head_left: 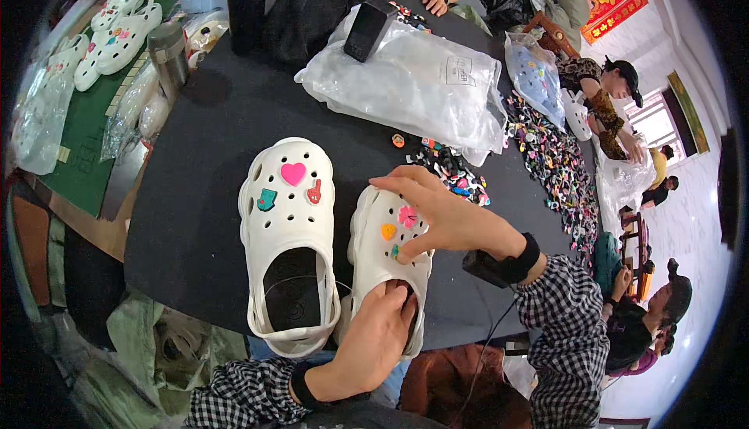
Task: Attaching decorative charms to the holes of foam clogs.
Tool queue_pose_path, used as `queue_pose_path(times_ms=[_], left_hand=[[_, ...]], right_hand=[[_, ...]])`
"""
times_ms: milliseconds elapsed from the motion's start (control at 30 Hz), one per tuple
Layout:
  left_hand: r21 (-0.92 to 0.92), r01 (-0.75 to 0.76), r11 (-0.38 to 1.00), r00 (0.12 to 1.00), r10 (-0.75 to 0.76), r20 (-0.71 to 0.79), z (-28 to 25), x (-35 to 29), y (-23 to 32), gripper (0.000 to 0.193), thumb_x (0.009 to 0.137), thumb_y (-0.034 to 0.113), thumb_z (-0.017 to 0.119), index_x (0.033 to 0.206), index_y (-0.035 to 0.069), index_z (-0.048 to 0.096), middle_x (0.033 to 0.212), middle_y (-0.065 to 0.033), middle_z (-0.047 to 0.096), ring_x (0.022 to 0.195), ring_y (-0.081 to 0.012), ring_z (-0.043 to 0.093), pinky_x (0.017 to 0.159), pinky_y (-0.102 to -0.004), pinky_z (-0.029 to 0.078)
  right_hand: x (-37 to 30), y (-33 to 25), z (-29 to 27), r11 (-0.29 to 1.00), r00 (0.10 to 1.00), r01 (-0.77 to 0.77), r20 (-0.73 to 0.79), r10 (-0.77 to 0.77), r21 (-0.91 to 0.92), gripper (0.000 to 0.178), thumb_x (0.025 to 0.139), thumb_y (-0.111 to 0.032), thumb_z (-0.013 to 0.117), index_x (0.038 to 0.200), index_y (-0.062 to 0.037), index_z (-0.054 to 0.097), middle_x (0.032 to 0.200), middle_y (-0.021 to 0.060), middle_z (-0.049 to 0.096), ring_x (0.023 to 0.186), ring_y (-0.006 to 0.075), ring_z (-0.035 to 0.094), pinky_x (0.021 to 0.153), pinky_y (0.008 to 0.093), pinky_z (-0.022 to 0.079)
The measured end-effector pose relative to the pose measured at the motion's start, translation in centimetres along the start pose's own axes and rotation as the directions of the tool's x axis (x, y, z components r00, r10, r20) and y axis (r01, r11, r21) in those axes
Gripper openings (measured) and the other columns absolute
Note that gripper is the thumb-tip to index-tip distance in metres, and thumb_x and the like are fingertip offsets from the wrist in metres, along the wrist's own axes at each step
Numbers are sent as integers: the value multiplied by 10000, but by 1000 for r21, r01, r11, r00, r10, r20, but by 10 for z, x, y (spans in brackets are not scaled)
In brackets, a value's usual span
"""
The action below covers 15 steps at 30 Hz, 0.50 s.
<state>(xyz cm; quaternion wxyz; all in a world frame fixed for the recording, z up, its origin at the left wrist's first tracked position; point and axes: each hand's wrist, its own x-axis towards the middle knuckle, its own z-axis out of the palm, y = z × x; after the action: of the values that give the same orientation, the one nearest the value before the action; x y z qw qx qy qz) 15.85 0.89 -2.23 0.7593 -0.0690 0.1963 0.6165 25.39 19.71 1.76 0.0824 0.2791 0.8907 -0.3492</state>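
Two white clogs lie side by side on the dark table. The left clog (290, 218) carries a pink heart, a teal charm and a red hand-shaped charm. On the right clog (374, 234) sit a pink flower charm (406, 216), an orange charm (388, 232) and a small green charm (396, 253). My left hand (368, 351) reaches into this clog's foot opening, gripping it, with most fingers hidden inside. Across its toe arches my right hand (445, 214), fingertips at the far edge and thumb pressed at the green charm.
A clear plastic bag (406, 78) with a black box (370, 30) on it lies beyond the clogs. Loose charms (546, 171) spread along the right side. A dark tumbler (248, 8) and a steel cup (167, 54) stand left. Other people sit around the table.
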Motion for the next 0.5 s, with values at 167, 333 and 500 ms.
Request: queue_pose_path(times_ms=[167, 333, 500], left_hand=[[-40, -23, 999, 1000, 22, -11, 0, 0, -2, 379, 986, 171, 415, 1343, 45, 390, 1331, -63, 464, 1276, -181, 403, 1132, -391, 268], [-56, -17, 998, 1000, 16, -9, 1, 6, -2, 398, 984, 204, 420, 1330, 10, 387, 1318, -95, 467, 1276, -216, 402, 1147, -408, 251], [-36, -60, 998, 998, 59, -13, 1, 1, 1, 384, 968, 224, 461, 1273, -6, 415, 1280, -108, 481, 1260, -245, 417, 1145, -436, 262]], right_hand=[[-3, 5, 0, 998, 1000, 17, -19, -16, 59, 1001, 610, -289, 828, 1454, -80, 332, 1395, 196, 348, 1326, 382, 311, 1106, 418, 299], [-14, 23, 3, 990, 995, 87, -50, -82, 115, 978, 685, -292, 814, 1476, -64, 286, 1470, 194, 307, 1382, 348, 265, 1134, 402, 261], [-27, 38, 12, 889, 980, 161, -175, -94, 428, 659, 902, -286, 651, 1437, -31, 362, 1425, 155, 405, 1314, 268, 381, 1095, 360, 312]])
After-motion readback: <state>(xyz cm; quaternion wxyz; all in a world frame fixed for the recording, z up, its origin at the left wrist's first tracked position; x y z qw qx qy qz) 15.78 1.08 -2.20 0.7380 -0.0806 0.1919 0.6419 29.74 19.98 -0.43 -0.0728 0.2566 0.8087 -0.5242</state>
